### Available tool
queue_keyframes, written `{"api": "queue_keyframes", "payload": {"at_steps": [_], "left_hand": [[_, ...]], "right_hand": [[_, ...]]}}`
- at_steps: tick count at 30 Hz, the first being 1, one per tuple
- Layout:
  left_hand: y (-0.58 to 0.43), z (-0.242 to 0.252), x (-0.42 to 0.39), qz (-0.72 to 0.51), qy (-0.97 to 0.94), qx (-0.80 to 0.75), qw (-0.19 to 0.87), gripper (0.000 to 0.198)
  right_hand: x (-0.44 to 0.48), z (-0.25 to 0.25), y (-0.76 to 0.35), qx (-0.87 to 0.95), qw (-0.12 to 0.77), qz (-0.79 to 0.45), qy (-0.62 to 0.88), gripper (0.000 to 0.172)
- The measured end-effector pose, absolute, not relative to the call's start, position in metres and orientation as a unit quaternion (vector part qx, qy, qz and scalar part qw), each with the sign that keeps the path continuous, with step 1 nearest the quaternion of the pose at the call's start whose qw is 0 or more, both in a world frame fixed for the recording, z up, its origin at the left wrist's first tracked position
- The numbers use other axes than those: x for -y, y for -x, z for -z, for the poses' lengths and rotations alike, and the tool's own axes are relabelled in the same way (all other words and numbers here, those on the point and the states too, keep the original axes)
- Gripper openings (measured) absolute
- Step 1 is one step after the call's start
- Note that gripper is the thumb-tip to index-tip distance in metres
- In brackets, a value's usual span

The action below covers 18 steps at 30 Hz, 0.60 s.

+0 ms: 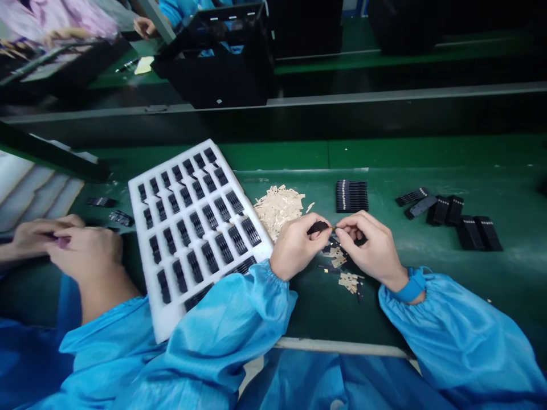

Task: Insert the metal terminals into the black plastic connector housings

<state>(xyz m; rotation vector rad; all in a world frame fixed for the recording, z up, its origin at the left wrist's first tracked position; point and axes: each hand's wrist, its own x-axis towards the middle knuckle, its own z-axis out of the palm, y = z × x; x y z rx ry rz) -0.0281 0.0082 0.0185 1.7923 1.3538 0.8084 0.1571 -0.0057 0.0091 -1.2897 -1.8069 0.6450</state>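
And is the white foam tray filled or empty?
Filled where visible: the tray holds rows of black ribbed parts; a blue sleeve hides some.

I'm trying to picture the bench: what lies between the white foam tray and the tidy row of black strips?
In the head view, a heap of small cream slips, plus a loose slip nearer the black strips.

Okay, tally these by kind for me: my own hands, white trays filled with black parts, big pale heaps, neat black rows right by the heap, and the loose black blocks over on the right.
Left hand and right hand: 2
White tray: 1
Big pale heap: 1
Neat black row: 1
Loose black blocks: 6
Total: 11
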Motion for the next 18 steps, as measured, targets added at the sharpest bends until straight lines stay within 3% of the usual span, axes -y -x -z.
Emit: {"api": "queue_keyframes", "payload": {"at_steps": [4,8,12,14,18], "left_hand": [[0.024,-0.021,-0.005,-0.299,-0.733,-0.521,0.32,0.011],[0.027,-0.021,-0.009,-0.313,-0.713,-0.507,0.37,0.009],[0.034,-0.02,-0.021,-0.467,-0.56,-0.577,0.368,0.01],[0.035,-0.019,-0.025,-0.526,-0.493,-0.598,0.351,0.011],[0.032,-0.019,-0.023,-0.526,-0.482,-0.586,0.384,0.012]], "right_hand": [[0.006,-0.007,-0.156,0.724,0.383,-0.268,0.507,0.01],[0.003,-0.004,-0.158,0.695,0.397,-0.293,0.523,0.012],[-0.007,0.0,-0.154,0.64,0.433,-0.287,0.565,0.01],[-0.013,0.002,-0.149,0.668,0.409,-0.262,0.563,0.011],[-0.019,0.007,-0.14,0.769,0.315,-0.177,0.527,0.009]]}}
